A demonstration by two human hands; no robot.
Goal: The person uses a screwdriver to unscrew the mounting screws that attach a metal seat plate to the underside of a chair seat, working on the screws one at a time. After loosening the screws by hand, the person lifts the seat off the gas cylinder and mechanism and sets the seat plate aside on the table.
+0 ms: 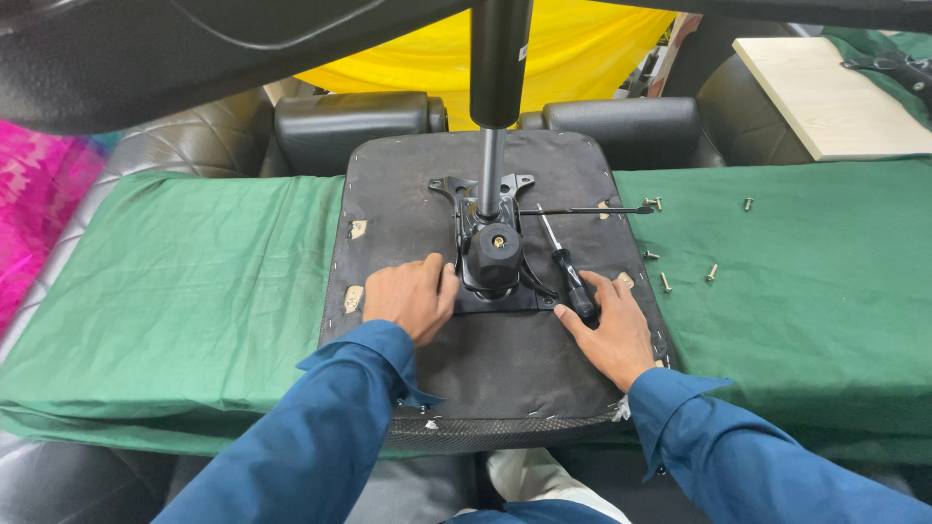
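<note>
Sleeves: two blue shirt sleeves (320, 437) enter from the bottom edge, one per arm, cuffs ending at the wrists.
Left hand: left hand (413, 296) lies palm down on the upturned seat base, fingers (432, 267) loosely curled and close together, touching the left side of the black mechanism; it grips nothing.
Right hand: right hand (607, 325) rests on the seat base to the right of the mechanism, thumb stretched left, fingers (600, 288) closing around the black handle of the screwdriver.
Screwdriver: screwdriver (568, 272) lies tilted, handle under the right hand, metal shaft running up and left toward the plate; the tip sits just beside the mechanism.
Seat base: black chair seat underside (505, 359) lies flat on the green cloth, staples visible along its edge.
Mechanism: black metal tilt plate (490, 247) is fixed at the centre of the seat, with a gas cylinder column (497, 87) rising from it toward the camera.
Lever: thin black rod (592, 210) extends rightward from the plate.
Screws: several loose screws (712, 273) lie scattered on the cloth, right of the seat, well apart from both hands.
Surface: green cloth (175, 281) covers the surface.
Background: light wooden board (825, 92) sits upper right; yellow fabric (573, 44) hangs behind.
</note>
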